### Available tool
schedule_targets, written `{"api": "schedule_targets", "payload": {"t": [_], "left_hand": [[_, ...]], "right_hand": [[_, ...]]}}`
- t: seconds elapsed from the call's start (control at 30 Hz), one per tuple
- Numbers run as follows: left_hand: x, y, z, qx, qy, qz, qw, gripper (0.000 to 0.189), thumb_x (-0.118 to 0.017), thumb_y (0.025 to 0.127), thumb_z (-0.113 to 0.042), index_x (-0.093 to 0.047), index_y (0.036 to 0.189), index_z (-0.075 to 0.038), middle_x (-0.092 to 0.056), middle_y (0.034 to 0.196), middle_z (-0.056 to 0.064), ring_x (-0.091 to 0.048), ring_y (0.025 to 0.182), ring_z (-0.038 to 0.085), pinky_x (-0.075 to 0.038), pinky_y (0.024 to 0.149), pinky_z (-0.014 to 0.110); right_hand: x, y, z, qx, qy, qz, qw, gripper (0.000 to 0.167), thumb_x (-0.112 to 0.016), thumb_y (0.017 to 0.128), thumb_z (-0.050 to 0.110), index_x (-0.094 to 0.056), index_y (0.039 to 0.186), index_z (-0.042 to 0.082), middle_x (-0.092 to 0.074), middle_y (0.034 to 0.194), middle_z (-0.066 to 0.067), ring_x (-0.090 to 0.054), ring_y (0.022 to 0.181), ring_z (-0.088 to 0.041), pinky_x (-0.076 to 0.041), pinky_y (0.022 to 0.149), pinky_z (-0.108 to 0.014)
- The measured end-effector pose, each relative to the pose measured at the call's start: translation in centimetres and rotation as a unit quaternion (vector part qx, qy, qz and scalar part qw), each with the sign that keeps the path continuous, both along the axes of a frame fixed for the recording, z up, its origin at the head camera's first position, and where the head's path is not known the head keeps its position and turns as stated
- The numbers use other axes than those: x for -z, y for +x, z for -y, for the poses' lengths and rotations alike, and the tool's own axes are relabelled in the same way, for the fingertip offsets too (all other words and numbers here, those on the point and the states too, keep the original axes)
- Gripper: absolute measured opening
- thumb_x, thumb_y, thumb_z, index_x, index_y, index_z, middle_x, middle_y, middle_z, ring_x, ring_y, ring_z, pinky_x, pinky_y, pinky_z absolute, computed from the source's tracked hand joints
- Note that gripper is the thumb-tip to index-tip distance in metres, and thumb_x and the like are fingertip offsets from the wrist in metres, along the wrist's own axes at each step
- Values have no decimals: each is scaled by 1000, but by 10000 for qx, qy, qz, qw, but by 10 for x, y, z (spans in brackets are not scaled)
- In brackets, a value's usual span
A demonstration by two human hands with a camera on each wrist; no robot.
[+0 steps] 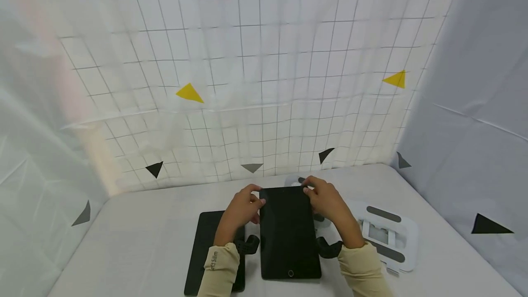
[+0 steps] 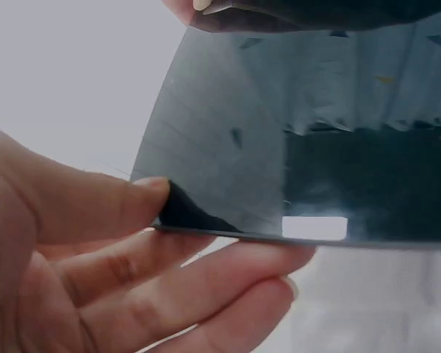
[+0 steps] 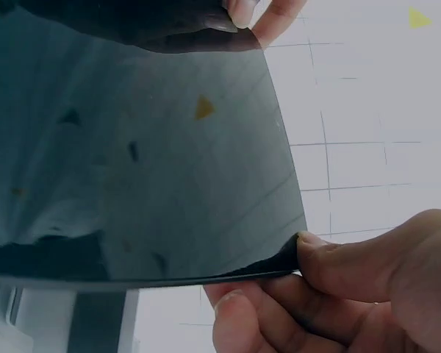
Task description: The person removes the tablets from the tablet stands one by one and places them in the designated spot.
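Observation:
A black tablet [image 1: 288, 237] with a round home button is held up above the table, its dark glossy screen facing me. My left hand [image 1: 243, 207] pinches its upper left corner, thumb on the screen and fingers behind. At the upper right corner my right hand [image 1: 327, 200] pinches it the same way. Both wrist views show the tablet's screen [image 2: 338, 169] close up, reflecting the grid wall, with each thumb pressed near a corner. Beneath my left forearm lies a second black tablet or case [image 1: 206, 237], partly covered by the arm.
A white folding stand [image 1: 406, 237] with grey pads lies on the table [image 1: 136, 242] to the right. Another white piece with dark pads [image 1: 293, 180] is mostly hidden behind the tablet. White sheeting with grid lines [image 1: 272, 58] rises behind, and plain sheeting hangs on both sides.

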State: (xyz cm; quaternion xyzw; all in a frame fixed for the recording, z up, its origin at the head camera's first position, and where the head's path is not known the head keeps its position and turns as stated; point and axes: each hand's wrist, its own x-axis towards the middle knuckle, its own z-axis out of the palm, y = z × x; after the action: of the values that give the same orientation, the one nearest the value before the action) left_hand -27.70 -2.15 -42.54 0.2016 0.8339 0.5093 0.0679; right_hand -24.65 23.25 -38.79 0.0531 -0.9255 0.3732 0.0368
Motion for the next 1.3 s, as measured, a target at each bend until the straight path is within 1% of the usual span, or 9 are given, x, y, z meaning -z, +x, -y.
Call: {"api": "schedule_targets", "payload": {"t": [0.07, 0.2, 0.33, 0.53, 0.67, 0.87, 1.0, 1.13, 1.3], "left_hand": [[1, -1, 1, 12, 5, 9, 10000, 43, -61, 107, -11, -50, 145, 5, -71, 94, 13, -68, 59, 25, -58, 64, 51], [2, -2, 3, 6, -92, 38, 10000, 40, -61, 107, -11, -53, 143, 3, -71, 97, 13, -68, 59, 24, -58, 61, 43], [3, -2, 5, -27, -288, 148, 9995, 39, -61, 107, -12, -54, 143, 2, -71, 100, 15, -68, 58, 23, -58, 58, 39], [3, -1, 8, -34, -478, 357, 9982, 39, -62, 107, -13, -54, 141, 4, -71, 99, 16, -68, 56, 24, -58, 57, 41], [4, 0, 8, 22, -516, 417, 9978, 38, -62, 107, -14, -54, 139, 4, -70, 96, 14, -67, 55, 25, -57, 57, 41], [5, 1, 10, 169, -604, 414, 9972, 34, -64, 105, -12, -56, 133, 6, -69, 96, 13, -68, 56, 25, -58, 58, 42], [5, 2, 11, 272, -683, 542, 9958, 32, -65, 104, -10, -58, 130, 7, -69, 93, 12, -68, 57, 25, -58, 59, 43], [6, 2, 10, 337, -678, 700, 9947, 32, -66, 104, -9, -57, 128, 9, -66, 90, 12, -69, 56, 26, -58, 57, 41], [10, 1, 9, 331, -840, 721, 9933, 30, -68, 102, -9, -59, 125, 8, -64, 87, 11, -68, 57, 26, -58, 57, 40]], "right_hand": [[1, 0, 1, -43, 10, 46, 10000, 21, -56, 108, 6, -65, 126, 0, -62, 76, -8, -63, 58, -19, -51, 56, -38], [3, 0, 2, -122, -1, 168, 9998, 18, -57, 107, 4, -65, 123, -1, -61, 72, -9, -60, 53, -20, -49, 54, -37], [5, -1, 5, -225, -33, 331, 9992, 17, -58, 107, 3, -65, 121, -3, -62, 77, -9, -59, 53, -20, -49, 54, -36], [7, 1, 10, -288, 58, 508, 9983, 18, -58, 106, 3, -65, 121, -3, -62, 78, -8, -58, 53, -20, -49, 52, -35], [6, 2, 11, -359, 89, 574, 9977, 18, -59, 106, 2, -65, 122, -5, -65, 84, -9, -60, 53, -21, -50, 53, -36], [9, 2, 12, -467, 241, 716, 9960, 14, -58, 105, 2, -66, 115, -4, -61, 74, -8, -62, 53, -24, -49, 55, -36], [15, -1, 12, -467, 269, 1028, 9932, 10, -58, 106, 3, -66, 111, -1, -61, 75, -9, -62, 56, -23, -49, 56, -35], [19, -2, 12, -470, 411, 1320, 9893, 10, -59, 107, 5, -65, 112, -1, -62, 70, -11, -64, 55, -25, -48, 57, -35], [22, -2, 13, -598, 485, 1346, 9879, 9, -61, 105, 5, -64, 111, -2, -61, 73, -11, -65, 56, -24, -50, 58, -36]]}}
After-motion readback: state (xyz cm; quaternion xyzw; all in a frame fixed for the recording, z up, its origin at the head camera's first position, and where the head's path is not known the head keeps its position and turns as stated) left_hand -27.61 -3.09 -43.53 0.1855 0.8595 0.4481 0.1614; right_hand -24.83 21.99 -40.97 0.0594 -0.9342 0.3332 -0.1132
